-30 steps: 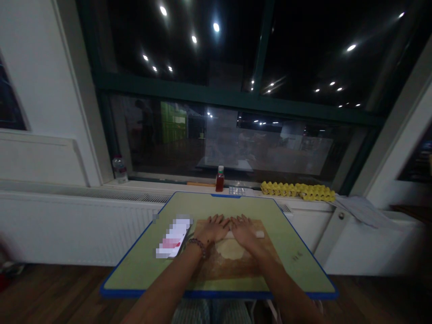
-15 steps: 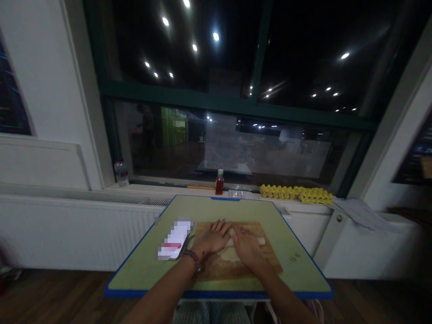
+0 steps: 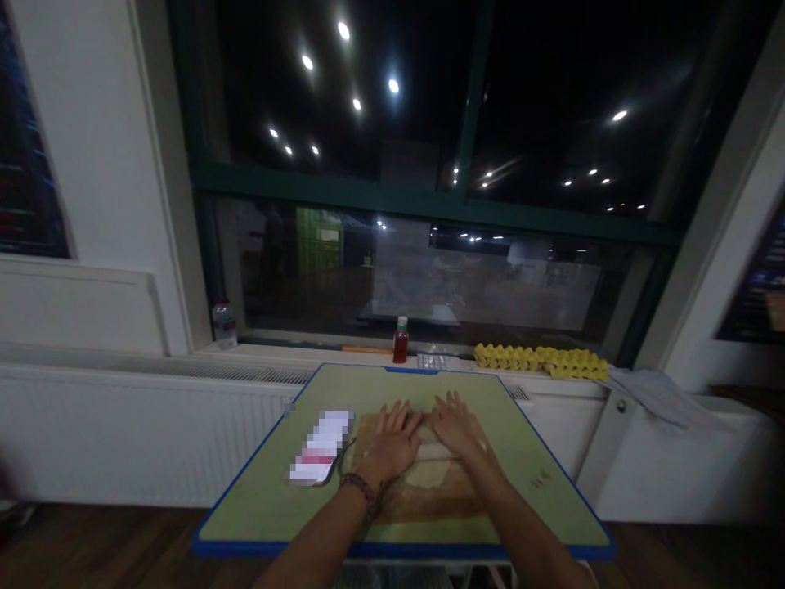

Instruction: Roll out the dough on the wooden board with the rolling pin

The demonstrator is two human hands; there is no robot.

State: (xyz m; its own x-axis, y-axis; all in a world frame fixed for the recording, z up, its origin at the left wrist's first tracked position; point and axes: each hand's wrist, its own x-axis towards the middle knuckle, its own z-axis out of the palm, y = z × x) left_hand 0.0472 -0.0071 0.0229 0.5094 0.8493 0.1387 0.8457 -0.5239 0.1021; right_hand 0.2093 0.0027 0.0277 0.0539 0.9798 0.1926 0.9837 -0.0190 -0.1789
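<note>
Our fingers are spread and nearly straight, curled around nothing: the left hand (image 3: pixel 392 450) lies flat with its fingertips pointing away from us, and the right hand (image 3: pixel 454 427) fans out beside it. The rolling pin (image 3: pixel 437 451) runs crosswise below our fingers, passing under the heels of our hands; how firmly either palm bears on it, we cannot tell. To roll well, we should press evenly through both palms, keep the pin level from end to end, and ease off near the dough's rim so it doesn't thin there. Turning the sheet now and then would help it stay round.

Nearer us than the fingers, the pale dough (image 3: pixel 426 474) shows past the pin, flat on the wooden board (image 3: pixel 429 505). Left of our left fingers, the phone (image 3: pixel 325 442) lies on the table (image 3: pixel 270 511).

Compared with half a second ago, our right fingers have moved away from the left ones, leaving a gap, and the pin, slanted then, sits more level.
</note>
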